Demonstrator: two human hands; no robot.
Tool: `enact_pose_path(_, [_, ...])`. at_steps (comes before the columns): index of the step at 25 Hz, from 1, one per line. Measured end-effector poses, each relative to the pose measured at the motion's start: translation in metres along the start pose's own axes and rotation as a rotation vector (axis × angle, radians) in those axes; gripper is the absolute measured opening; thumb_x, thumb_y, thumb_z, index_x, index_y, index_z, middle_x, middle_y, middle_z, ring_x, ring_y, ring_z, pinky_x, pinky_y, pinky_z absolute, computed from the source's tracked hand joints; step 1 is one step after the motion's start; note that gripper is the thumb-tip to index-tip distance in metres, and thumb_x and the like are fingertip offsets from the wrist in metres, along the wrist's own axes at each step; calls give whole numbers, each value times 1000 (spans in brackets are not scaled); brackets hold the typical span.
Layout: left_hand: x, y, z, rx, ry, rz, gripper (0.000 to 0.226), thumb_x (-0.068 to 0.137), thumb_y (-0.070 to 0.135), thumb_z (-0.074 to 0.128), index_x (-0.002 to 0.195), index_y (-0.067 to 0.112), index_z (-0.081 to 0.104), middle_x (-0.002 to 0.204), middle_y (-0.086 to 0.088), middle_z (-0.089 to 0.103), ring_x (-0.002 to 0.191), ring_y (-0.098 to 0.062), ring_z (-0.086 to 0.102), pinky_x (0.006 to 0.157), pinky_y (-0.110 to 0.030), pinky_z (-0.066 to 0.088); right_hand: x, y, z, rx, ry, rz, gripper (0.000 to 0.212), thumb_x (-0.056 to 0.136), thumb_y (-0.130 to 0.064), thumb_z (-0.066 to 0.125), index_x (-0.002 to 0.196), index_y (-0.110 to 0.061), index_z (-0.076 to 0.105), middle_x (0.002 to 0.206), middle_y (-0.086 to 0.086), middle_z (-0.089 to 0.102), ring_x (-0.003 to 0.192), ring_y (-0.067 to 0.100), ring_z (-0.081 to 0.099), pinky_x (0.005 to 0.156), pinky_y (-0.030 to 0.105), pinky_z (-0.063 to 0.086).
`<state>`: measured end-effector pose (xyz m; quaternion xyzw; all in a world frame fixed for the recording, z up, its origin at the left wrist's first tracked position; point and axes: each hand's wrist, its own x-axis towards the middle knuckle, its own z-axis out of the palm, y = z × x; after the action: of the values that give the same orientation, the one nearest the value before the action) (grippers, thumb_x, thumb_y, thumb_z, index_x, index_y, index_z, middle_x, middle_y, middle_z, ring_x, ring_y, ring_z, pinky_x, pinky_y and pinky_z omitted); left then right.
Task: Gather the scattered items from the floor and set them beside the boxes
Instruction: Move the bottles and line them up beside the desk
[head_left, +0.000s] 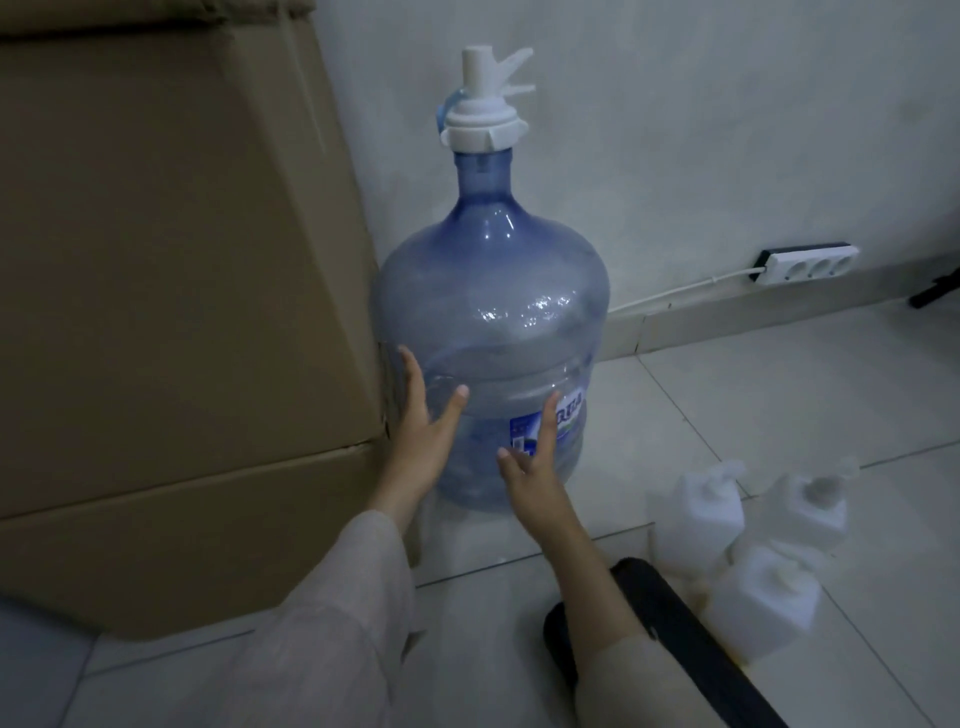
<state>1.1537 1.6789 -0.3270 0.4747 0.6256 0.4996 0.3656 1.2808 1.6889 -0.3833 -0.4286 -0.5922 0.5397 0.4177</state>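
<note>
Both our hands, left hand (421, 441) and right hand (530, 467), spread open-fingered against the water jug (488, 322) beside the boxes (171, 260), gripping nothing; next, the white bottles (748, 551) at lower right.

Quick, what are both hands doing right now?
Left hand: open, fingers spread flat on the water jug.
Right hand: open, fingers resting on the jug's label; gripping nothing.
</note>
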Motion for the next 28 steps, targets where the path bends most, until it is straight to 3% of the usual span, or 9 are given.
enact_pose_path(2, [-5, -19, 8, 38, -67, -50, 69, 95, 37, 42, 145, 38, -6, 157, 12, -4, 144, -8, 0, 116, -29, 4, 8, 0, 15, 33, 1, 3, 80, 93, 2, 42, 143, -22, -15, 142, -12, 13, 120, -10, 33, 85, -6, 31])
enact_pose_path(4, [-18, -43, 20, 91, -147, -55, 60, 97, 31, 37, 147, 26, 4, 157, 7, 0, 144, -6, 1, 109, -17, 4, 16, 6, 20, 11, 46, -34, 80, 93, 5, 42, 144, -23, -14, 138, -13, 16, 118, -8, 35, 86, -6, 30])
enact_pose_path(9, [-32, -94, 34, 164, -212, -33, 51, 98, 18, 37, 146, 17, 21, 157, -1, 13, 144, -8, 9, 104, -8, 6, 16, 27, -3, -291, 10, -118, 94, 86, 11, 40, 134, -48, -15, 155, 3, 15, 130, 26, 42, 90, 23, 46])
enact_pose_path(12, [-25, -115, 38, 129, -159, 32, 50, 97, 13, 41, 144, 18, 26, 155, -2, 20, 143, -10, 16, 108, -13, 12, 16, 32, -29, -593, -43, -76, 97, 84, 5, 38, 133, -59, -16, 147, 16, 34, 102, 44, 60, 80, 49, 54])
enact_pose_path(14, [-25, -130, 42, 83, -117, 44, 51, 96, 12, 43, 144, 20, 29, 153, 1, 26, 142, -10, 22, 112, -20, 18, 12, 40, -36, -692, -66, -26, 93, 85, 1, 41, 137, -55, -13, 136, 20, 46, 100, 42, 59, 83, 54, 51])
enact_pose_path(18, [-41, -149, 52, 88, -144, 24, 46, 95, 11, 44, 140, 17, 36, 146, 1, 37, 133, -9, 35, 109, -23, 27, -6, 48, -43, -919, -143, 58, 67, 90, -8, 41, 146, -34, 16, 142, 15, 40, 122, 34, 47, 99, 48, 42])
enact_pose_path(21, [-54, -148, 55, 188, -182, 39, 40, 94, 12, 45, 134, 15, 44, 139, -1, 45, 126, -10, 40, 102, -19, 28, -28, 32, -47, -1201, -211, 44, 45, 92, -12, 39, 136, -22, 40, 144, 6, 37, 124, 29, 45, 98, 44, 41])
enact_pose_path(25, [-65, -118, 53, 181, -244, 104, 31, 94, 12, 45, 122, 19, 53, 132, 0, 52, 119, -9, 45, 96, -19, 31, -64, -9, -69, -1434, -165, -128, 39, 90, -12, 40, 126, -23, 50, 138, 1, 46, 124, 27, 43, 99, 42, 34])
enact_pose_path(28, [-67, -89, 59, 133, -232, 139, 26, 94, 11, 44, 115, 21, 56, 124, 1, 56, 117, -12, 49, 93, -21, 33, -88, -38, -100, -1479, 42, -377, 32, 84, -7, 48, 111, -18, 61, 123, 3, 59, 123, 29, 48, 99, 45, 33])
